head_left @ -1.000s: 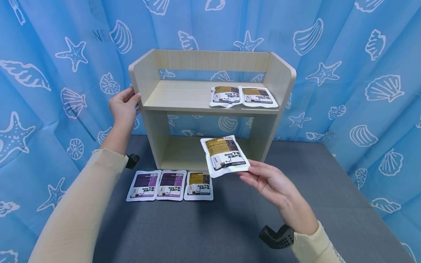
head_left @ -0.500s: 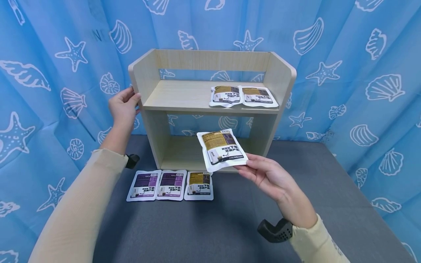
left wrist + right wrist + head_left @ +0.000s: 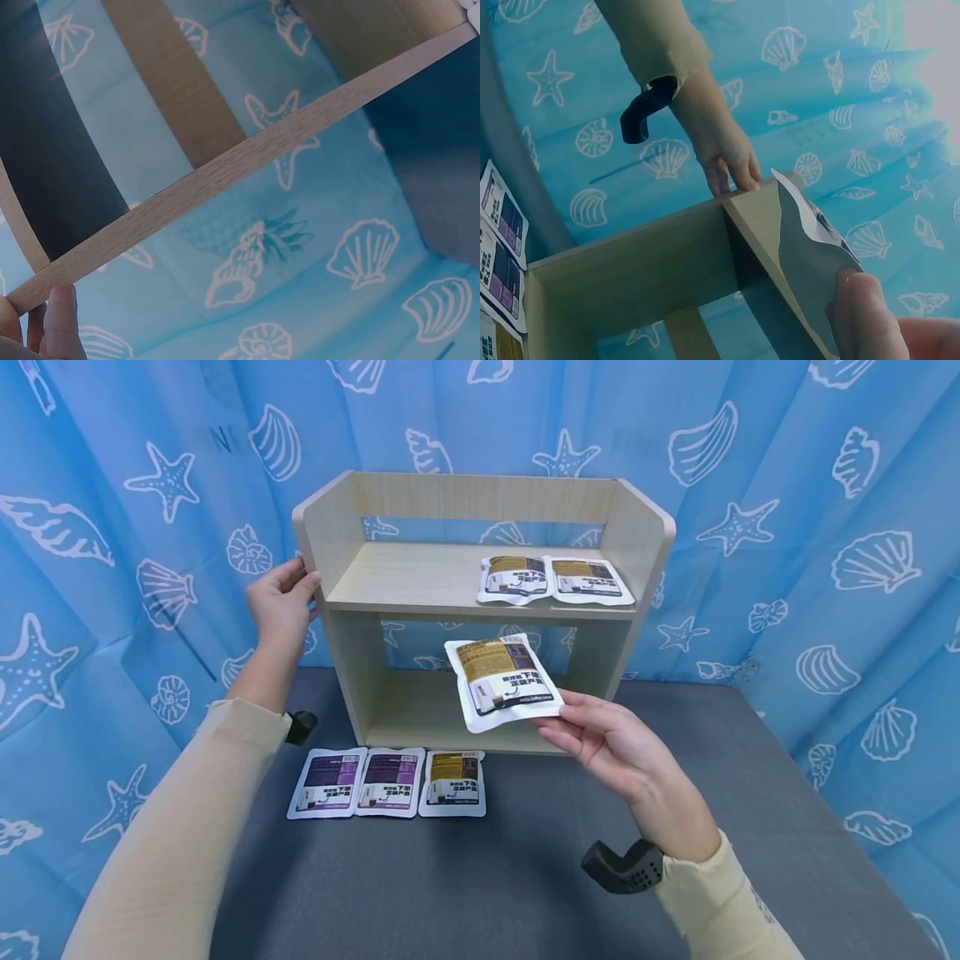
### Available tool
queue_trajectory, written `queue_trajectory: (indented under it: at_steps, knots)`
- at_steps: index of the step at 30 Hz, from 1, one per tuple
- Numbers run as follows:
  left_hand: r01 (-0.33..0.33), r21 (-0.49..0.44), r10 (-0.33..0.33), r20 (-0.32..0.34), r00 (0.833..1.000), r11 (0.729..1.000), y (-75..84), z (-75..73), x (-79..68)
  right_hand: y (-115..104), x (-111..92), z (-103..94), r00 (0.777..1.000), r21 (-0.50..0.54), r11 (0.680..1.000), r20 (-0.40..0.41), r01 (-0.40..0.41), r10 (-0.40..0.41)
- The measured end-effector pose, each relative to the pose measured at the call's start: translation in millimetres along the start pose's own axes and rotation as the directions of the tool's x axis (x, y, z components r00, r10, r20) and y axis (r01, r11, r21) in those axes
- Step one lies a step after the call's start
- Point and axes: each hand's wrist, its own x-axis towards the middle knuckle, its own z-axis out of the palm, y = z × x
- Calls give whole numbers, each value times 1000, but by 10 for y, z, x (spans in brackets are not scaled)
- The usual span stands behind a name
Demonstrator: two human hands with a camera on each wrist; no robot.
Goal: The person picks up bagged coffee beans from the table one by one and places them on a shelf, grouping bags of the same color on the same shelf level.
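Observation:
My right hand (image 3: 611, 743) pinches a white pouch with a gold and dark label (image 3: 506, 681) by its lower right corner. The pouch hangs tilted in front of the lower opening of a pale wooden two-tier shelf (image 3: 420, 610). In the right wrist view the pouch (image 3: 810, 262) shows edge-on above my fingertips (image 3: 862, 300). At the shelf's left side panel, my left hand (image 3: 281, 606) grips the edge; the left wrist view has its fingers (image 3: 61, 322) against that panel. Two gold-labelled pouches (image 3: 516, 580) lie side by side at the right of the upper tier.
Before the shelf, a row on the grey table (image 3: 525, 877) holds two purple-labelled pouches (image 3: 390, 783) and one gold-labelled pouch (image 3: 453, 785). A blue shell-print curtain (image 3: 750, 460) hangs behind and at both sides.
My right hand has raised the held pouch and shifted it slightly left, toward the shelf. The left hand has stayed at the side panel.

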Motion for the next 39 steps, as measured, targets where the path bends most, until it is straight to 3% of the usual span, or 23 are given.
queue_trajectory:
  at_steps: [11,36,39]
  knots:
    - [0,-4,0,3,1000,1000,8,7,-8,-59,18,119,998,-31,999,54,28,-27]
    - [2,20,-2,4,1000,1000,13,-3,-4,-263,322,434,998,-17,999,37,45,-44]
    - [1,24,-1,3,1000,1000,14,-1,-6,-287,378,475,999,-3,999,4,43,-43]
